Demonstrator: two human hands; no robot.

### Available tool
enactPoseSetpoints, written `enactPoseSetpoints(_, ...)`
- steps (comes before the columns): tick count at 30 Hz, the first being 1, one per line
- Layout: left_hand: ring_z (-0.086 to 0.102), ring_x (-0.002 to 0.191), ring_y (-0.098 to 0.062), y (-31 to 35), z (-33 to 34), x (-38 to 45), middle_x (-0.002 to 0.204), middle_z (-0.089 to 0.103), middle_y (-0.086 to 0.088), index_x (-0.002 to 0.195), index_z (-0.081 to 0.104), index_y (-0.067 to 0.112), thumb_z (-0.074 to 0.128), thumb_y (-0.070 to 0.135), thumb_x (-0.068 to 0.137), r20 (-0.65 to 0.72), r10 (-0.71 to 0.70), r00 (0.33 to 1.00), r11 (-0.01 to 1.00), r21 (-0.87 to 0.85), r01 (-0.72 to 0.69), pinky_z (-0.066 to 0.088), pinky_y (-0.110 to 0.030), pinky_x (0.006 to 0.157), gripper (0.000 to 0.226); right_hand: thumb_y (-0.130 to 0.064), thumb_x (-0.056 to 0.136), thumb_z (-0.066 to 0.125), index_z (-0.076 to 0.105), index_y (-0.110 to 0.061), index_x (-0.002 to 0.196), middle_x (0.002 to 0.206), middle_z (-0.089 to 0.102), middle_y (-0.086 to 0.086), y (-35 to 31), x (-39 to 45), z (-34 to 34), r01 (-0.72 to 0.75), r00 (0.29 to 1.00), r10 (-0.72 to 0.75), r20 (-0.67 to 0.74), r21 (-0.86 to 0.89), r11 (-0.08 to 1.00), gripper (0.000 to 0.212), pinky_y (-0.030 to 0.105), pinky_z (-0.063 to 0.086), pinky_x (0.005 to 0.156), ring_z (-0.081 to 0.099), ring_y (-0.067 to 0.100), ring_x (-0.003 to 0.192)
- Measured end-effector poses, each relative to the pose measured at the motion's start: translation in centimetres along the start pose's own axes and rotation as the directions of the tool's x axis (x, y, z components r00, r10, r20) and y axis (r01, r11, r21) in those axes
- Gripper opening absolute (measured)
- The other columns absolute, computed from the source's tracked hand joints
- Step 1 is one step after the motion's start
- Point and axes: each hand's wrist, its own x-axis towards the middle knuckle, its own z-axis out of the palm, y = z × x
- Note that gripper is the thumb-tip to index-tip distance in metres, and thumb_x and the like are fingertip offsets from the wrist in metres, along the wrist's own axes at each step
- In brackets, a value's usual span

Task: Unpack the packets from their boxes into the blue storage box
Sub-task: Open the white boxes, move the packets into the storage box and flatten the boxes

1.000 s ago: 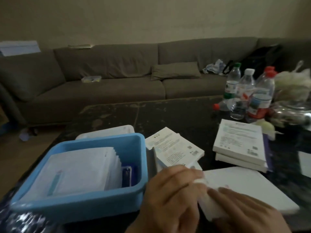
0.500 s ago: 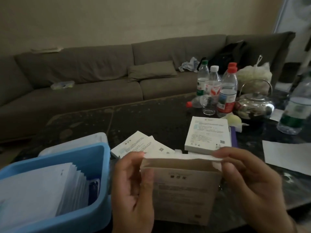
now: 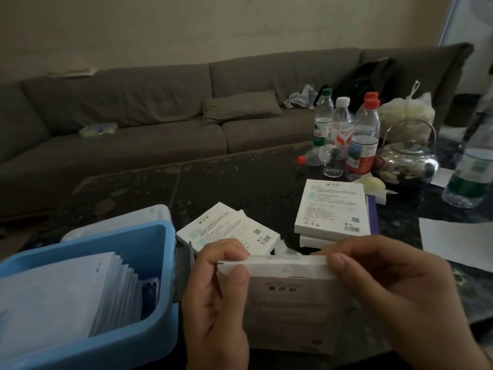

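Packet box [image 3: 290, 305] stands upright just right of the blue storage box [image 3: 160, 311], held between both hands. Left hand [image 3: 216, 297] pinches its top-left corner, thumb in front; right hand [image 3: 394, 292] curls around the top-right edge, thumb on the flap.

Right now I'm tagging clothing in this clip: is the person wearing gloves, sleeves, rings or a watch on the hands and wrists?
Nothing worn shows. The left hand and right hand are bare, with no gloves or rings, nails short and unpainted. No sleeve or watch appears on the bits of wrist in view; the forearms are out of frame.
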Motion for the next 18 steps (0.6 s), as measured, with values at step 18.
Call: enactPoseSetpoints(18,0.060,0.084,0.001,-0.2,-0.3,0.7,0.084,0.064,0.010,0.075,0.063,0.033,0.053,0.033,0.068,0.021,-0.110,0.994,0.994,0.004,0.110,0.048,-0.009,0.072,0.012,-0.041,0.060,0.066,0.072,-0.034,0.077,0.081,0.074,-0.013,-1.8,1.2,-1.4,-0.201,0.952,0.197,0.235,-0.006,0.980,0.019,0.014,0.056,0.064,0.071,0.001,0.076)
